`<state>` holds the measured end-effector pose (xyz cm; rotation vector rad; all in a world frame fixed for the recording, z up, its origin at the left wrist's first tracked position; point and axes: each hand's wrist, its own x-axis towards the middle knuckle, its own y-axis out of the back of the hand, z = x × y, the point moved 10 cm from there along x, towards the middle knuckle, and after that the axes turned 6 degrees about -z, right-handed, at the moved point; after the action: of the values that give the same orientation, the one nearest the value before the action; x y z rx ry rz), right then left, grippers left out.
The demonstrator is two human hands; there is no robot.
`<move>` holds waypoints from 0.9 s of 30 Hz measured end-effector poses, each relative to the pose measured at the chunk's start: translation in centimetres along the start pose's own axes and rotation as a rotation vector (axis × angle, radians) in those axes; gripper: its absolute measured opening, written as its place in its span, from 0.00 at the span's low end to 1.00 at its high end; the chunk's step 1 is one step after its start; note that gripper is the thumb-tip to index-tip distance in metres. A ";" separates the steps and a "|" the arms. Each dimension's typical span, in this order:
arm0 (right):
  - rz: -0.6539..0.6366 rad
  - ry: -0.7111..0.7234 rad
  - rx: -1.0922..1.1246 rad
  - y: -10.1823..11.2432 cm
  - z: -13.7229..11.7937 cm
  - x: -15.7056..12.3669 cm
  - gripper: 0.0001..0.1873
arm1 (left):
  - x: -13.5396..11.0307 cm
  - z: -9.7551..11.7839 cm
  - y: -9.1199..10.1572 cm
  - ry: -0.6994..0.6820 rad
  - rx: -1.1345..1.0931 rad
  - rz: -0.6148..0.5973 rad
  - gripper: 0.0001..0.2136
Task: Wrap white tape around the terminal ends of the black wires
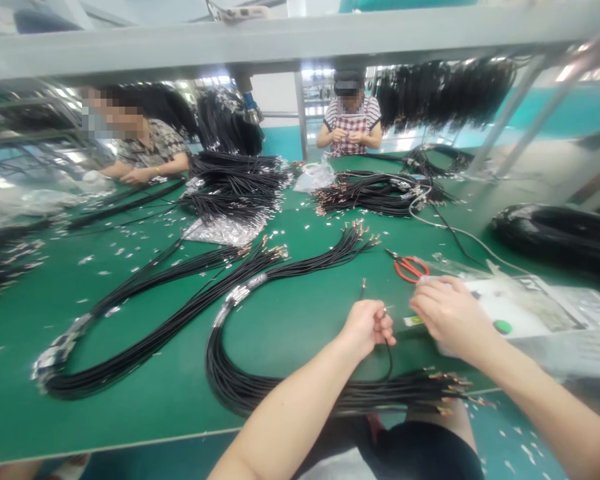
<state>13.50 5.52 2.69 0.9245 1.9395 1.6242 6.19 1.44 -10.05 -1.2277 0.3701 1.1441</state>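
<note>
Wire point(391, 362), thin, light and floppy, pinched in the left hand point(367, 328), best taken near its end; right hand point(450, 319) curled, hold unclear.

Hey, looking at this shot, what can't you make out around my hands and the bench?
Head view:
What the right hand pinches, if anything: its own fingers hide that.
The thin black wire inside the left hand: the fingers cover that stretch.
The printed sheet: its text is too small to read.
The loose metal bits: too small to identify.
</note>
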 end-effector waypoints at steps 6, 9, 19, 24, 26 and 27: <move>-0.151 0.091 -0.082 -0.9 0.0 -2.5 0.13 | 0.5 -1.6 0.1 0.111 -0.005 0.039 0.13; -0.202 0.084 -0.155 -1.9 -0.2 -3.5 0.13 | 0.6 -2.0 0.1 0.127 0.011 0.062 0.14; -0.196 0.082 -0.236 -2.4 -0.5 -3.8 0.08 | 0.9 -2.5 -0.8 0.118 0.131 0.015 0.13; -0.142 0.088 -0.218 -1.5 -1.0 -3.4 0.10 | 0.6 -2.0 -0.9 0.079 0.194 0.019 0.13; -0.127 0.072 -0.206 -1.2 -1.0 -3.1 0.12 | 0.4 -1.8 -0.8 0.067 0.219 0.027 0.13; -0.123 0.066 -0.207 -1.2 -0.9 -3.0 0.13 | 0.4 -1.7 -0.7 0.064 0.231 0.030 0.13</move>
<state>14.61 2.64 1.51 0.6657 1.7900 1.7624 7.54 0.21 -10.54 -1.0604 0.5550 1.0580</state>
